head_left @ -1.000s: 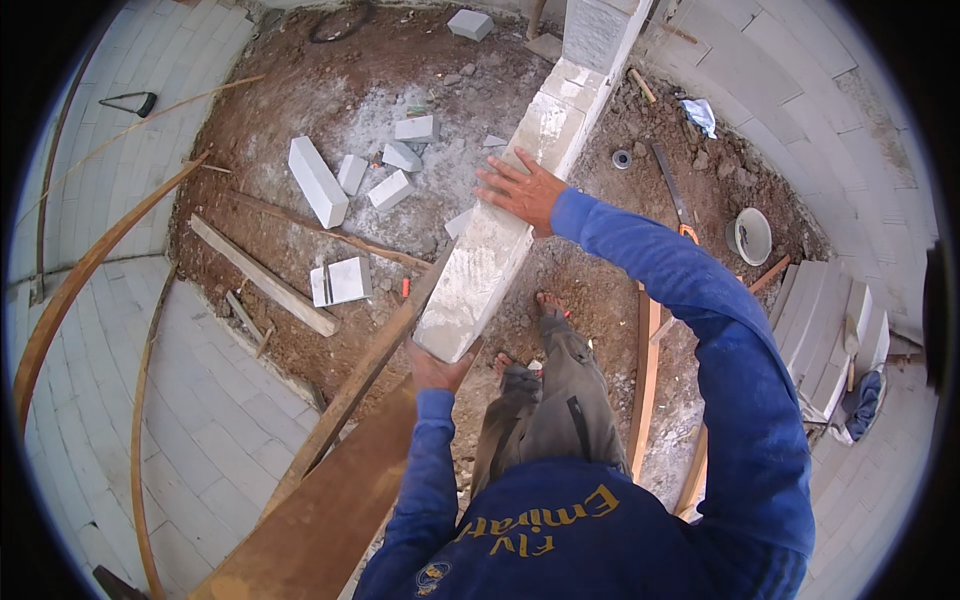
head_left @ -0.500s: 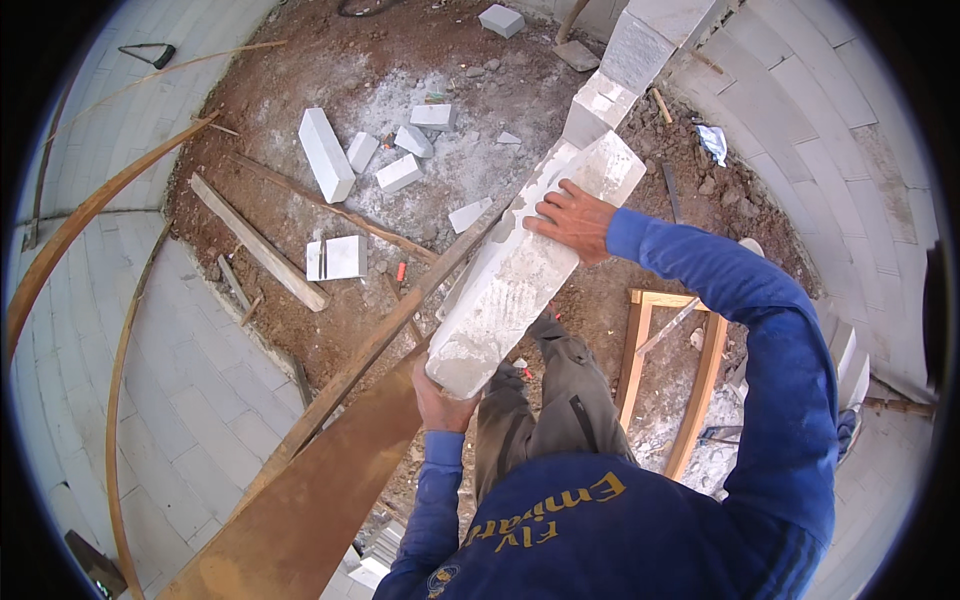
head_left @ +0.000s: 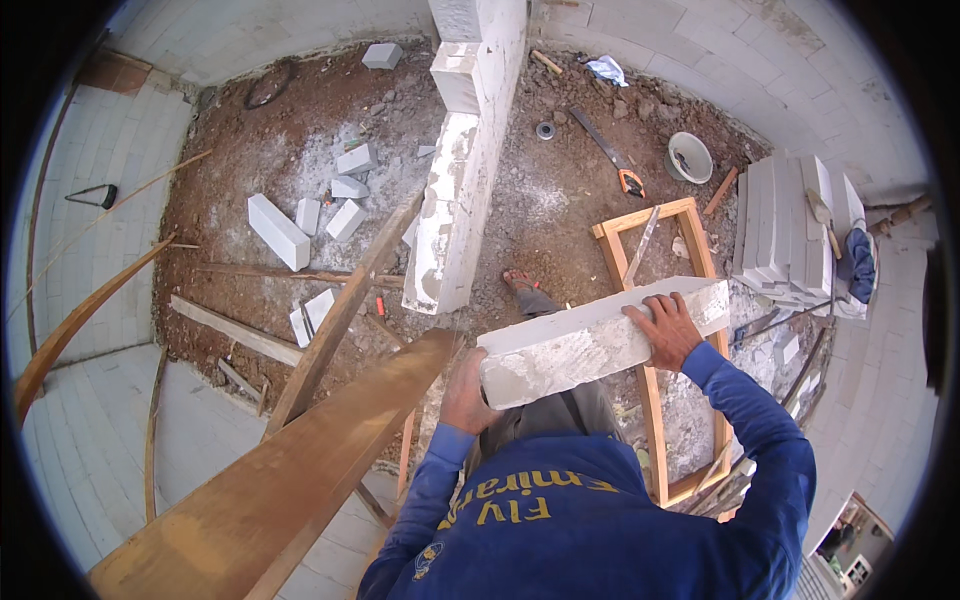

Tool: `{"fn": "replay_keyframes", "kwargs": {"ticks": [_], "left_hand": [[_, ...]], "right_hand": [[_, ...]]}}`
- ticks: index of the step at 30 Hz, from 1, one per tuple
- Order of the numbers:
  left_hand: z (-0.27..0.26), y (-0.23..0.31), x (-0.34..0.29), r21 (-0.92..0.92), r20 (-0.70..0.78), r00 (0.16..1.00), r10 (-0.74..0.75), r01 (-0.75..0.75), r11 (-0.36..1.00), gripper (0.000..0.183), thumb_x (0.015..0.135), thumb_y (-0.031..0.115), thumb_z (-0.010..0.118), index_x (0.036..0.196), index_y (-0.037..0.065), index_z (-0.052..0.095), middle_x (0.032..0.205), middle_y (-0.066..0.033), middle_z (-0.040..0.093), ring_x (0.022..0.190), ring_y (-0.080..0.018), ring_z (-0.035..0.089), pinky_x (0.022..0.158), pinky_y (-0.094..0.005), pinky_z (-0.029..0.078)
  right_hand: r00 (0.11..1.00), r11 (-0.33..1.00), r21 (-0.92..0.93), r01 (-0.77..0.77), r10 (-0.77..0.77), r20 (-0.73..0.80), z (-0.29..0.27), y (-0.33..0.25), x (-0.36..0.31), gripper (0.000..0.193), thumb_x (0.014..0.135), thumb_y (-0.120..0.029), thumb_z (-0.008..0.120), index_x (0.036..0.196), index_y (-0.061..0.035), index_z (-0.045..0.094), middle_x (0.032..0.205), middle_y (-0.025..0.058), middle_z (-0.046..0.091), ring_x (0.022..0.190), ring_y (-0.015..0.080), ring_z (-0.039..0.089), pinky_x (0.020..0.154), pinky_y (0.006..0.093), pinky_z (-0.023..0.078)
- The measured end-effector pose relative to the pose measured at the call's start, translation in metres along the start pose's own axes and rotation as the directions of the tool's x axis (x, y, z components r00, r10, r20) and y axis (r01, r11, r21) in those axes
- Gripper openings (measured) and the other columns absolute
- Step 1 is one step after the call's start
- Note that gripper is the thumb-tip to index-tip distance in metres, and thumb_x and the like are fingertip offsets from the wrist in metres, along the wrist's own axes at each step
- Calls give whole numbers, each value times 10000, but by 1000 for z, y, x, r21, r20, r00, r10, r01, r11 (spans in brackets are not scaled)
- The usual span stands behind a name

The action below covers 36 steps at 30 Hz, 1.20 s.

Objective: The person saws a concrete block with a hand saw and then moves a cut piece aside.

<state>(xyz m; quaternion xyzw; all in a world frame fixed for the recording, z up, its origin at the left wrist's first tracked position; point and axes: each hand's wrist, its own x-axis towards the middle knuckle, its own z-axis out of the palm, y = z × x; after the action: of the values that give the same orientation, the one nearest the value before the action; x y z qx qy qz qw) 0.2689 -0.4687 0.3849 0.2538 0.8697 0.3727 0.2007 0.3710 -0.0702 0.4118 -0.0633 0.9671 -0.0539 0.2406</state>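
Between my two hands hangs a long white lightweight concrete block (head_left: 605, 345), its near face smeared with rough grey mortar. My left hand (head_left: 468, 395) grips its left end, with the thumb side against the end face. At the far right end, my right hand (head_left: 668, 330) is wrapped over the top edge, fingers on the upper face. The block is apart from the part-built white block wall (head_left: 445, 215), whose top shows patchy mortar. Beside my left hand ends a wide wooden plank (head_left: 290, 470).
A wooden frame (head_left: 652, 425) stands behind the held block. Stacked white blocks (head_left: 785, 230) are at right. A handsaw (head_left: 605, 150) and a white bucket (head_left: 688, 157) lie beyond. Loose blocks (head_left: 278, 232) and a timber (head_left: 235, 328) are on the soil at left. A slanting beam (head_left: 345, 315) stands near the wall.
My hands have lifted the block off the wall top and brought it right, toward my body. It has turned to lie more crosswise. My view has swung right, showing the saw and bucket.
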Motion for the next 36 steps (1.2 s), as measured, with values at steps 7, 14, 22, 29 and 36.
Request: {"fn": "replay_keyframes", "kwargs": {"ticks": [7,14,22,29,36], "left_hand": [[63,46,-6,24,384,885,263,-294,956,929,667,336,933,1411,66,446,1283,-205,642,1177,-410,633,948,-473,535],[167,97,-25,-21,679,574,458,-608,794,959,670,358,924,1434,98,405,1279,-195,652,1145,-423,650,900,-494,551],[290,139,-76,-58,878,309,365,-688,723,1012,631,317,944,1446,110,381,1298,-207,639,1153,-419,650,911,-502,547],[379,192,-125,56,975,184,120,-737,673,1141,511,143,982,1463,92,357,1364,-224,603,1225,-417,617,941,-489,542],[438,223,-142,-111,980,-8,198,-850,515,1170,497,159,989,1468,87,340,1453,-201,548,1250,-413,601,967,-473,548]], "right_hand": [[868,848,242,-472,495,-41,131,-90,-204,1064,625,-351,912,1538,-230,377,1321,174,525,1292,370,501,1120,638,328],[566,488,439,-755,823,58,228,-208,-344,1097,599,-431,936,1521,-213,383,1225,173,533,1201,372,535,1050,632,359],[349,226,516,-826,925,153,317,-274,-442,1100,565,-353,935,1503,-202,379,1213,168,520,1182,377,524,1051,635,347],[179,-17,628,-778,952,247,399,-309,-487,1040,617,-292,906,1509,-204,379,1251,187,518,1212,396,516,1077,656,327],[23,-151,585,-797,960,279,443,-341,-496,1017,651,-297,890,1519,-205,369,1252,198,523,1220,399,515,1085,660,322]]}}
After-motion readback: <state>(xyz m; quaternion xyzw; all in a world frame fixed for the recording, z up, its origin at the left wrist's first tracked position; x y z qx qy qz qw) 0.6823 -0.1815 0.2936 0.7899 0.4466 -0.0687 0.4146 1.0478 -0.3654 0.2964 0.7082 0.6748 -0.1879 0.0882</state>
